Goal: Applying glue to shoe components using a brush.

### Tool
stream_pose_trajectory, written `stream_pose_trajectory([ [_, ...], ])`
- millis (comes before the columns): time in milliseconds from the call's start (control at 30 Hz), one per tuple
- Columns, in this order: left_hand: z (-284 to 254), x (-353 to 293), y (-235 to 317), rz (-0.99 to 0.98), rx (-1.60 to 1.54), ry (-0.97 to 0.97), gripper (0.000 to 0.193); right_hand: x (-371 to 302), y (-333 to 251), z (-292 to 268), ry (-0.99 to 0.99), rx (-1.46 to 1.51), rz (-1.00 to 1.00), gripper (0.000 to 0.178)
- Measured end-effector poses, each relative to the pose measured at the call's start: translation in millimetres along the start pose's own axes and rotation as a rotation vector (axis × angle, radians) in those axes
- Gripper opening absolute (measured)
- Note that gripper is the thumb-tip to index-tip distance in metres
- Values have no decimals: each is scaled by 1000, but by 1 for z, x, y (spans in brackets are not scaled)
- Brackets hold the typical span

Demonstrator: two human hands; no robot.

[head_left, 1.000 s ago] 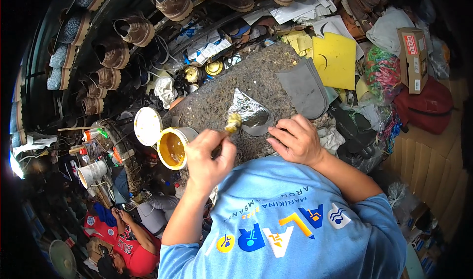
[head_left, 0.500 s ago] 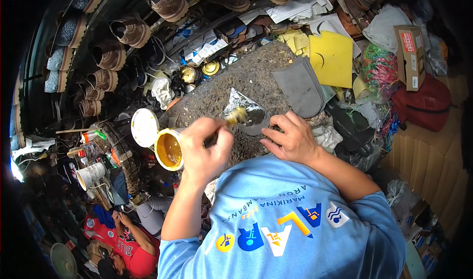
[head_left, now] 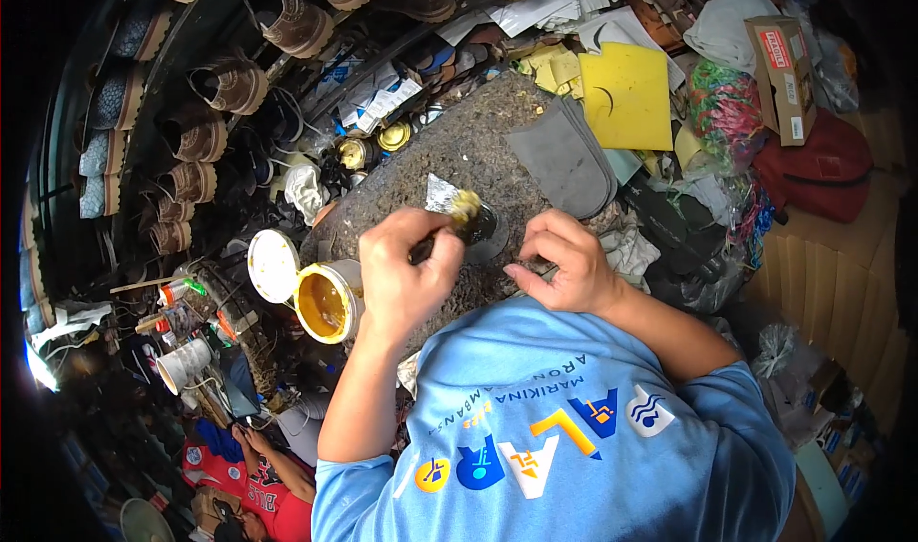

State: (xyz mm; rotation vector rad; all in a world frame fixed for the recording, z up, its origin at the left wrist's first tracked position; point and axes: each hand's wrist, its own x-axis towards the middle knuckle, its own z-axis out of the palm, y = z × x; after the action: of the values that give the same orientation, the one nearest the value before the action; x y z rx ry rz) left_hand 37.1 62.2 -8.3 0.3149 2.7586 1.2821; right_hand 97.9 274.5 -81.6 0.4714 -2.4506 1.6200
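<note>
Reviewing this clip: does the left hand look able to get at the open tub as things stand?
Probably yes. The left hand is close beside the tub, and the lid is swung aside, leaving the mouth uncovered. That hand does hold a yellow-tipped brush, though.

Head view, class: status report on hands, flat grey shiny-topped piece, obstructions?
Left hand grips yellow-bristled brush. Right hand nearby, grip unclear. Flat grey piece, shiny on top, on rough brown worktop, partly behind brush.
</note>
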Motion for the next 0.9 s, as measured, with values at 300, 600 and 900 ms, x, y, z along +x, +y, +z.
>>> stream_pose_trajectory([
  [300,7,-2,20,3,-16,-71,12,-6,-10,-16,40,203,305,27],
  [600,10,-9,27,125,35,-129,9,-7,-4,-14,101,271,357,26],
  [900,10,-12,28,190,30,-137,9,-8,-1,-11,131,306,359,20],
])
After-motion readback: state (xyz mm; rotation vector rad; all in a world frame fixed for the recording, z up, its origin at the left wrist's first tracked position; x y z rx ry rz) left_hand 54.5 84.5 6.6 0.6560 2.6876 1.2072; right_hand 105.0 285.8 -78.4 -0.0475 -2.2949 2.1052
